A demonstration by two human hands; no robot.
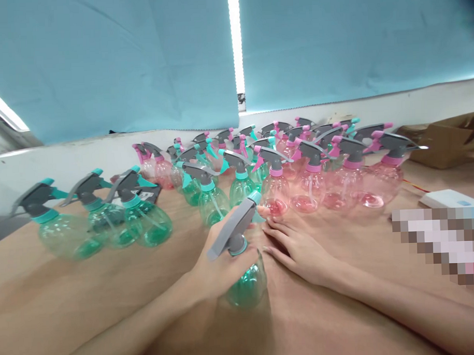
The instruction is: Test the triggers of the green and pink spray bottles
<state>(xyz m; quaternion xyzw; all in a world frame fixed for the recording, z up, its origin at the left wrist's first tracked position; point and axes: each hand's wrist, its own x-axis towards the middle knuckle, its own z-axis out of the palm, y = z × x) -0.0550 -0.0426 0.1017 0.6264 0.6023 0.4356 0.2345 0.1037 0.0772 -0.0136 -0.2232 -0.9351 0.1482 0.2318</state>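
My left hand [217,266] is wrapped around the neck of a green spray bottle [246,290] with a grey and teal trigger head. The bottle tilts a little, and its lower part shows below my fingers. My right hand [304,250] lies on the table just right of that bottle, fingers stretched out and holding nothing. Beyond my hands stand two green spray bottles [213,204] and a front row of pink spray bottles [275,191]. Whether my right fingertips touch the held bottle is hard to tell.
Three green spray bottles [149,224] stand at the left of the wooden table [180,335], a dark flat item [150,193] behind them. More pink and green bottles crowd the back. At right are a cardboard box [441,142], a white device [451,198] and a blurred-out patch.
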